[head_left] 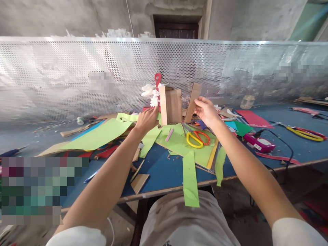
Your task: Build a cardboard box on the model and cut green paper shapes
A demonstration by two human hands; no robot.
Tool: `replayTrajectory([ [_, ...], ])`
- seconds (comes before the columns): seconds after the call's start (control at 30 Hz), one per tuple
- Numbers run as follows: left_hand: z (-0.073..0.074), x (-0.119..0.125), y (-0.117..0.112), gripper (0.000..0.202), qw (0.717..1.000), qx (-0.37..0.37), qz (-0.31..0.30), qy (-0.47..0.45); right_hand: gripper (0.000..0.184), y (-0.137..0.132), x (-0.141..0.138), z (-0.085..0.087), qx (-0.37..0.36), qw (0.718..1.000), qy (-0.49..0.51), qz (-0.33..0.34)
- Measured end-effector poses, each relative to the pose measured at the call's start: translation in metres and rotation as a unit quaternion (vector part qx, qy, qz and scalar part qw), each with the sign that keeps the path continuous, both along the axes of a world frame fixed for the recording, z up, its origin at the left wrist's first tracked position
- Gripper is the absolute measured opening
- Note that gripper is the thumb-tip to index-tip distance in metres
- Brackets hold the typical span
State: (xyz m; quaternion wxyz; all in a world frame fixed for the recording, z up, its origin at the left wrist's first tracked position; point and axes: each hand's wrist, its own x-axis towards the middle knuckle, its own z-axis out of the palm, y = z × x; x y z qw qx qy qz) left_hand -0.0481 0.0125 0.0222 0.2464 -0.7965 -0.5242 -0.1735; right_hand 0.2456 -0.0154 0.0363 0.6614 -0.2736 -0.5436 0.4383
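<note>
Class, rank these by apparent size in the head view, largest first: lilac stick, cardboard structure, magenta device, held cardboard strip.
1. Cardboard structure
2. Magenta device and held cardboard strip: too alike to rank
3. Lilac stick

Our workbench (159, 171) before the mesh panel (133, 61)
Between our left hand (147, 119) and right hand (207, 112) we have a cardboard box (174, 106), a cardboard strip (192, 101) right of it; before them scissors (191, 131) on a paper sheet (176, 145); pliers (304, 134) far right.
</note>
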Motion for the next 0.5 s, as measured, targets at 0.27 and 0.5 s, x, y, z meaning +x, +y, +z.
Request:
replayTrajectory([
  [0.27, 0.0002, -0.0018, 0.0008, 0.047, 1.0, -0.016, 0.021, -0.007, 0.056, 0.0058, 0.0026, -0.0066, -0.009, 1.0, -0.014, -0.006],
  [0.5, 0.0013, -0.0034, 0.0011, 0.044, 0.999, -0.024, 0.02, -0.014, 0.058, 0.0038, 0.0053, -0.0094, -0.04, 0.997, -0.034, 0.064],
])
